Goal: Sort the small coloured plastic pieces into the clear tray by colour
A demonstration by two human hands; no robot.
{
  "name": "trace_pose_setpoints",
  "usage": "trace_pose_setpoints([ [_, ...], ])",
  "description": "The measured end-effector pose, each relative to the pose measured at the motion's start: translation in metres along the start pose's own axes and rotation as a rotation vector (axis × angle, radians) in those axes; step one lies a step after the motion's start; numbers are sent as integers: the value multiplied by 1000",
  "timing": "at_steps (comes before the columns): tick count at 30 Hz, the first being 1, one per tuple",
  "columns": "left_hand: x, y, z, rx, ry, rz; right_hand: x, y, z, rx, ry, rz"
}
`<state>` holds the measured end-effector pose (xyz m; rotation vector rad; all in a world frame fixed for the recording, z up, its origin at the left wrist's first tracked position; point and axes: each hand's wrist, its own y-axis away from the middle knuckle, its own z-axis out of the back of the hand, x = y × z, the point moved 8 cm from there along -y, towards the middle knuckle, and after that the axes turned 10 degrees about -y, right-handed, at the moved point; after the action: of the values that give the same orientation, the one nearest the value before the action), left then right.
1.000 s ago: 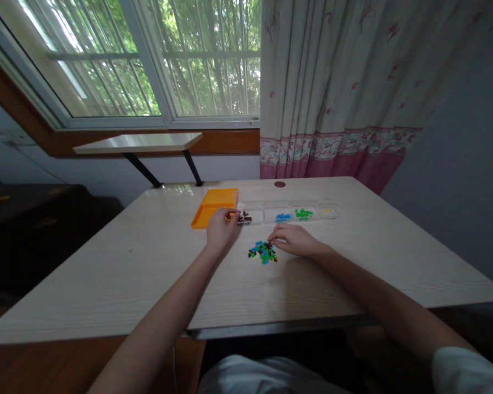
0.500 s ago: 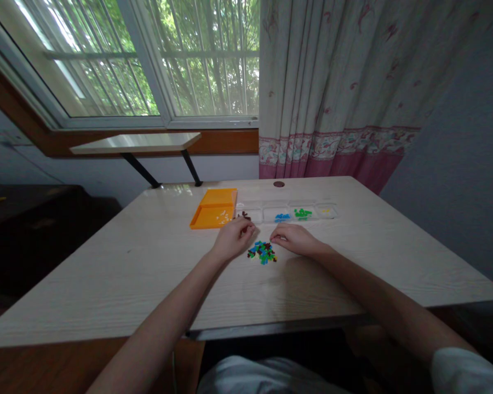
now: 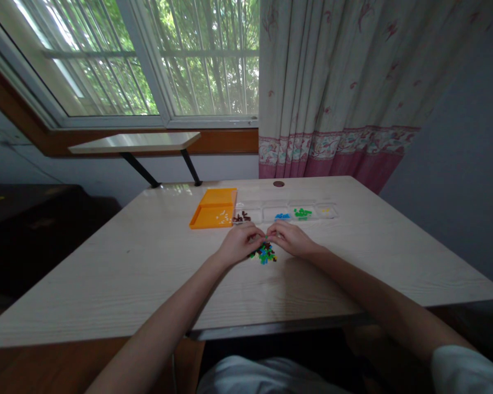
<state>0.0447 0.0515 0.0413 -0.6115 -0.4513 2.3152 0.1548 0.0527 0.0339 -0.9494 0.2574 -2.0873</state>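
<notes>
A small pile of mixed coloured pieces (image 3: 265, 255) lies on the pale wooden table (image 3: 148, 273). My left hand (image 3: 241, 244) rests at the pile's left edge with its fingers curled down onto the pieces. From the other side my right hand (image 3: 291, 239) meets it, fingertips pinched at the top of the pile. The fingertips of the two hands almost touch, and what either one holds is hidden.
Behind the hands stand an orange tray (image 3: 213, 210) with a few white bits and a clear divided tray (image 3: 290, 205) holding brown (image 3: 241, 218), blue (image 3: 282, 216), green (image 3: 302, 213) and yellow pieces. A window, a small shelf (image 3: 135, 143) and a curtain lie beyond the table.
My left hand has drawn back from the trays to the left side of the pile. My right hand has stayed at the pile, shifting slightly left.
</notes>
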Motion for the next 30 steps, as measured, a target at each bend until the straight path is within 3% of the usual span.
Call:
trace_pose_setpoints([
  [12, -3, -1, 11, -86, 22, -9, -3, 1, 2, -58, 33, 12],
  [25, -2, 0, 7, -56, 41, -26, 2, 2, 5, -111, 29, 57],
  [30, 9, -1, 13, -60, 50, 32, 7, 4, 23, -229, 67, 68],
])
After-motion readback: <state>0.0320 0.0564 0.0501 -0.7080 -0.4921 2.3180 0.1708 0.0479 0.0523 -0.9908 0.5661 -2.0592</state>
